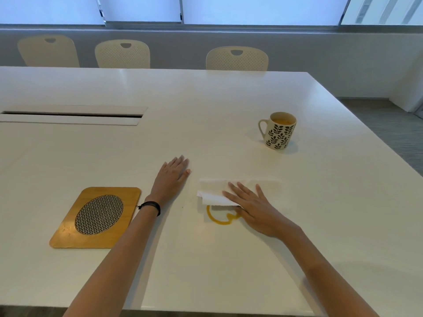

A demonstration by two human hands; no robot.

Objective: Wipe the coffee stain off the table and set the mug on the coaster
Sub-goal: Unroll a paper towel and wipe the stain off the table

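Right hand (249, 208) (grip spread flat) presses tissue (217, 193), seemingly overlapping coffee stain (220, 219).

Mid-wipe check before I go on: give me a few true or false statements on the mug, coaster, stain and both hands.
1. The mug stands on the coaster. False: it stands on the bare table, far right of the coaster.
2. The right hand presses a paper towel flat. True.
3. The coffee stain is fully wiped. False: a ring still shows.
4. The left hand lies flat, holding nothing. True.
5. The mug is empty. False: liquid shows inside.
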